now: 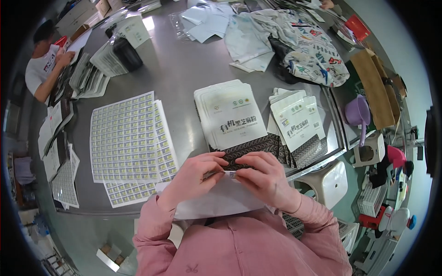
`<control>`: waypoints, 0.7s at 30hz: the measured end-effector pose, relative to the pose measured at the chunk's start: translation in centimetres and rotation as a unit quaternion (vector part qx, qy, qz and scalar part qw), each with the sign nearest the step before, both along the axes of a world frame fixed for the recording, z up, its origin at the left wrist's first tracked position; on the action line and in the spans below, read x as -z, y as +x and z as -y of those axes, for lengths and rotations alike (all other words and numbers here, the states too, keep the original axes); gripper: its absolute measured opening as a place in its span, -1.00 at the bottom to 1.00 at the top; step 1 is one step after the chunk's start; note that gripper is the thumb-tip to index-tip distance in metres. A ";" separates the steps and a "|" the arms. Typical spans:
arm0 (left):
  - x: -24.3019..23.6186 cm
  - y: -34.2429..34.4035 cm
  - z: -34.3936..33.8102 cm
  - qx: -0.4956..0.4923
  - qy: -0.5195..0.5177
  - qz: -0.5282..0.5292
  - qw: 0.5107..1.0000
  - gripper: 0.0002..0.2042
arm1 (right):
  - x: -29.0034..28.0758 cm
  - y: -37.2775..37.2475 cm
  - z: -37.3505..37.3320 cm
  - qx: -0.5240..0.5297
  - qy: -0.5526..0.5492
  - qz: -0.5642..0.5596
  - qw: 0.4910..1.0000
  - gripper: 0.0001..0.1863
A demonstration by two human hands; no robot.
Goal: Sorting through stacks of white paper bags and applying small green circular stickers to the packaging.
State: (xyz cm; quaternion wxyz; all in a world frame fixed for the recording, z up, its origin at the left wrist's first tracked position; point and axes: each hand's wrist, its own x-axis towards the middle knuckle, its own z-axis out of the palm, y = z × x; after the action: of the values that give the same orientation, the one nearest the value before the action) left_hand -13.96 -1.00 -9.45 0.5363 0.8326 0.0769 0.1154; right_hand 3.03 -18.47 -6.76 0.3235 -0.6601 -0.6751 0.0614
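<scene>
Close to my body, my left hand and my right hand meet over the table edge. Between their pinched fingertips is a small printed sticker. A blank white sheet lies beneath my wrists. Just beyond my fingers is a stack of white pouches with black lettering and dark patterned bottoms. To its right is a second, fanned pile of smaller pouches. On the left, large sheets of small yellow-green stickers overlap one another.
A patterned cloth bundle and loose white papers lie at the far side. At far left, a person in a white shirt works beside stacked pouches. A purple dipper and a stool are at right.
</scene>
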 end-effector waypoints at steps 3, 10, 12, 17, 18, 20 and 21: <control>0.1 -0.1 0.0 -0.005 0.010 -0.011 1.000 -0.96 | 0.1 -0.1 0.3 -0.007 0.033 0.023 0.999 -0.81; 0.1 -0.3 -0.1 -0.013 -0.017 -0.002 1.000 -0.95 | -3.1 4.8 -4.0 0.138 -0.176 -0.329 0.917 -0.92; 0.6 -0.2 -0.2 -0.013 -0.020 0.004 1.000 -0.95 | -2.2 7.0 -7.1 0.115 -0.211 -0.320 0.917 -0.89; 0.9 0.0 -0.4 -0.002 -0.030 0.008 1.000 -0.95 | 0.4 8.4 -12.4 0.078 -0.331 -0.322 0.884 -0.80; 0.9 -0.1 -0.4 -0.002 -0.027 0.006 1.000 -0.95 | 0.6 8.3 -13.0 0.072 -0.332 -0.321 0.884 -0.80; 0.9 -0.3 -0.4 -0.005 -0.024 0.005 1.000 -0.95 | 1.0 8.2 -13.8 0.076 -0.329 -0.313 0.888 -0.80; 0.8 -0.4 -0.4 -0.005 -0.022 0.007 1.000 -0.95 | 1.0 8.1 -14.1 0.073 -0.331 -0.313 0.888 -0.80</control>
State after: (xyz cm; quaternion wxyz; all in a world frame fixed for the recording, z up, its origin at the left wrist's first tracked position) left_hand -14.32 -0.59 -10.28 0.5546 0.8193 0.0797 0.1217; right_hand 11.15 -4.35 -7.78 0.2843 -0.7227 -0.4299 0.4606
